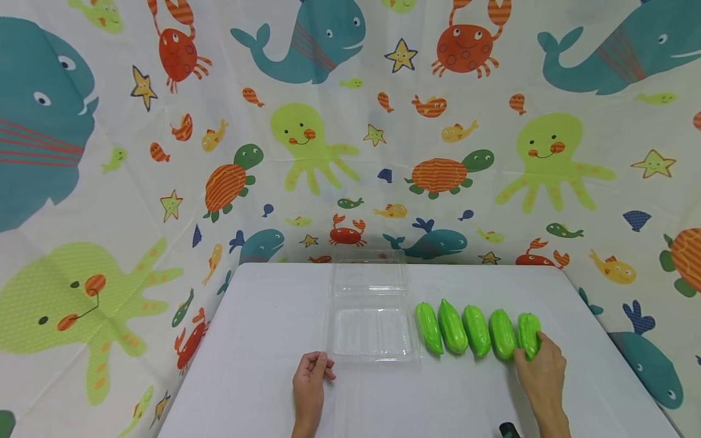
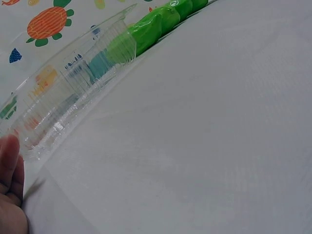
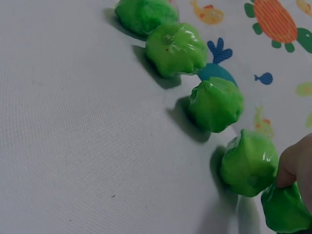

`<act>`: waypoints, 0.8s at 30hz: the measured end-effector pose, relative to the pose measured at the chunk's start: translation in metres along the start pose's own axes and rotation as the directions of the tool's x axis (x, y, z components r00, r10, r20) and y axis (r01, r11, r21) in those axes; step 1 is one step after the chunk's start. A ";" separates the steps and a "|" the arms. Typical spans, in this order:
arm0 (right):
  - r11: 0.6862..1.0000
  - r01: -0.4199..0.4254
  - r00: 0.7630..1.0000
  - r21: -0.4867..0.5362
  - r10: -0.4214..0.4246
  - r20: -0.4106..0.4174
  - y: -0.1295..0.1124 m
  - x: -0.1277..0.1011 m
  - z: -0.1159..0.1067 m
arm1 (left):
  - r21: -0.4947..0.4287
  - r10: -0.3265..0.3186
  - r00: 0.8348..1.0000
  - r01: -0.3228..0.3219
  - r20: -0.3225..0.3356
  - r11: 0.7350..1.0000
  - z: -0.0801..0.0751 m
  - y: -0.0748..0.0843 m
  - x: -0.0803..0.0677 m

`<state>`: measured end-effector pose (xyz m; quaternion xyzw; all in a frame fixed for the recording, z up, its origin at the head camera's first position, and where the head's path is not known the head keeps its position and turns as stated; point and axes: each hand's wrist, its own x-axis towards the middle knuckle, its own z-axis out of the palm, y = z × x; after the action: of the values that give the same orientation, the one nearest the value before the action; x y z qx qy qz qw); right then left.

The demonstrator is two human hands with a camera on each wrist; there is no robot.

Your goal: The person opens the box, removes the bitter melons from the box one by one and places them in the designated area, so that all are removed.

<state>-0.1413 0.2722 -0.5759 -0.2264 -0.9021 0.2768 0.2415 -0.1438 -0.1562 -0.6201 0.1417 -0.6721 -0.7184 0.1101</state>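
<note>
Five is too many to count off, so several glossy green, lobed, pepper-like vegetables [image 1: 476, 331] lie in a row on the white table, right of a clear plastic box. The rightmost green vegetable [image 1: 528, 331] is between the thumb and fingers of my right hand [image 1: 543, 368], which pinches its near end; the right wrist view shows the thumb pressed against this green vegetable [image 3: 286, 209]. My left hand [image 1: 310, 386] is at the near-left corner of the clear box [image 1: 372, 359], fingers loosely bent, fingertips right at its rim. That box [image 2: 73, 97] also shows in the left wrist view.
The clear box's lid [image 1: 369, 277] stands open toward the back. A white cloth covers the table [image 1: 263, 316]. Behind and beside it hangs a sea-animal print curtain [image 1: 328, 152]. A small black object [image 1: 509, 430] shows at the bottom, left of my right forearm.
</note>
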 end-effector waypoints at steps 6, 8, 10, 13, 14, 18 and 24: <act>1.000 0.004 1.000 0.003 -0.004 0.018 0.002 0.003 0.000 | 0.007 -0.008 1.000 0.008 -0.008 1.000 0.001 0.000 0.000; 1.000 0.004 1.000 0.006 -0.004 0.024 0.003 0.004 0.000 | 0.005 -0.013 1.000 0.013 -0.010 1.000 0.001 0.000 0.000; 1.000 0.000 0.999 0.006 0.000 0.034 0.005 0.005 -0.001 | 0.008 -0.012 1.000 0.012 -0.011 1.000 0.002 0.000 -0.001; 1.000 -0.013 0.998 0.001 0.013 0.057 0.008 0.008 -0.001 | 0.008 -0.007 1.000 0.007 -0.011 1.000 0.002 0.000 -0.001; 1.000 -0.018 0.998 -0.002 0.018 0.064 0.009 0.008 -0.001 | 0.007 -0.006 1.000 0.006 -0.011 1.000 0.002 0.000 -0.001; 0.999 -0.041 0.994 -0.023 0.043 0.101 0.012 0.011 -0.001 | 0.003 -0.001 1.000 0.001 -0.009 1.000 0.001 -0.001 -0.001; 0.998 -0.050 0.991 -0.047 0.055 0.123 0.016 0.013 0.000 | -0.003 -0.002 1.000 0.002 -0.008 1.000 0.001 -0.002 -0.001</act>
<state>-0.1471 0.2911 -0.5816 -0.2377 -0.9149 0.2768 0.1726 -0.1433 -0.1552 -0.6224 0.1451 -0.6706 -0.7188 0.1120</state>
